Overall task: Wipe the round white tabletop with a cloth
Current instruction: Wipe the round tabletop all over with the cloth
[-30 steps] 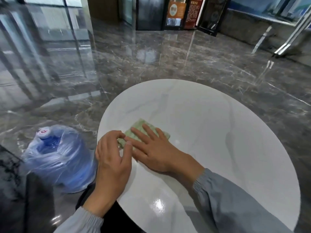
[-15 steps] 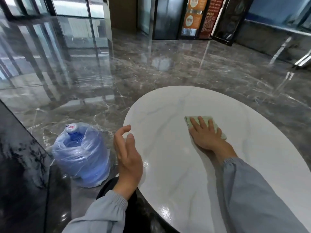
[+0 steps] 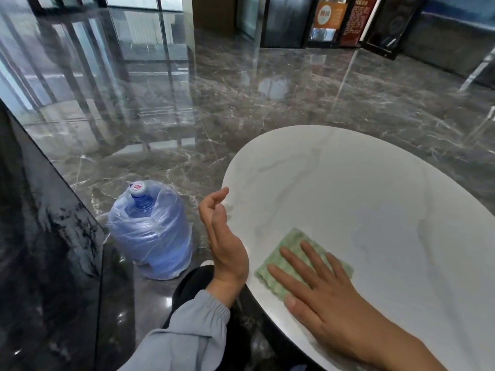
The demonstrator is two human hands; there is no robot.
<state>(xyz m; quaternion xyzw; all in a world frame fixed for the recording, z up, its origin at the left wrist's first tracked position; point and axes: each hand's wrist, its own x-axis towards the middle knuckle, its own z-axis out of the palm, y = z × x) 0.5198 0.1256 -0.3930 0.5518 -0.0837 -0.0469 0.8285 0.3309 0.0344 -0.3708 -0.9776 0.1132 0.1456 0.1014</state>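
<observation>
Polished dark marble floor (image 3: 267, 103) surrounds the round white table (image 3: 375, 196). Green cloth (image 3: 269, 282) lies near its 7 o'clock edge under the right hand (image 3: 321, 298), fingers straight and spread. Left hand (image 3: 225, 242) hovers off the 8 o'clock rim, loosely curled, empty; a plastic-wrapped water bottle (image 3: 150, 234) stands beyond.

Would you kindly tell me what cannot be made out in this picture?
Head view:
Cloth: part hidden under the right hand.
Tabletop: right side cut off by the frame edge.
Water bottle: cap label too small to read.
Posters: text blurred.
</observation>
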